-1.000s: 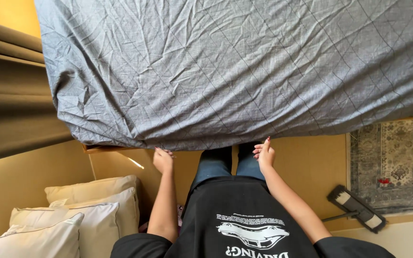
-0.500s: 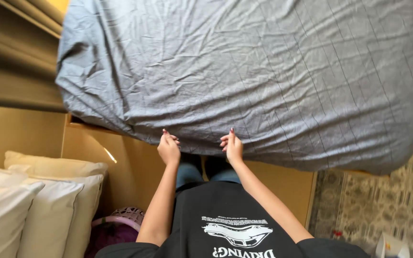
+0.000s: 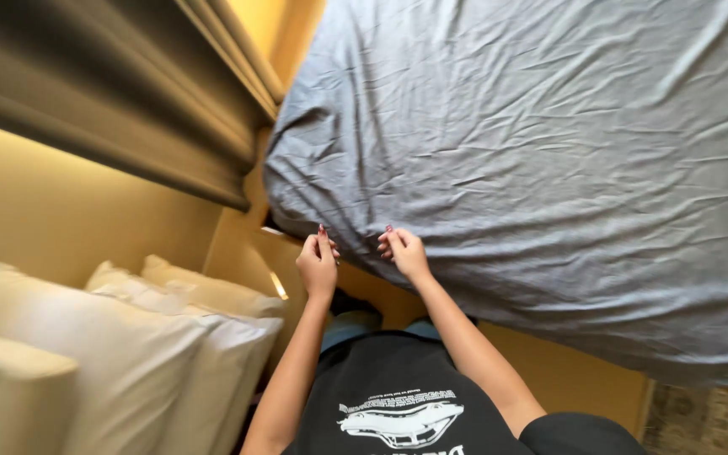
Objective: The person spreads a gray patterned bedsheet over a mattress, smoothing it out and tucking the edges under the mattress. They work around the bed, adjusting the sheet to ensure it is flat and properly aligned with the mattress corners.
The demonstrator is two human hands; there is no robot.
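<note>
We have a single head-worn view, looking steeply down the wearer's chest at both hands, close in. It faces the near edge of a bed with a grey sheet [image 3: 549, 168], apparently tilted; white pillows [image 3: 128, 354] sit at lower left.

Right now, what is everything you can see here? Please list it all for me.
Bed sheet: one, grey, wrinkled, stretched over the mattress, filling the upper right.
Pillows: about four, white, stacked at lower left.
Curtain: one, dark grey-brown, folded, upper left.
Wall: yellow, lit, behind the pillows.
Rug: one, patterned, lower right corner.
T-shirt: one, black with white print, bottom centre.
Left hand: at the sheet's edge near the corner.
Right hand: pinching the sheet's edge.
</note>
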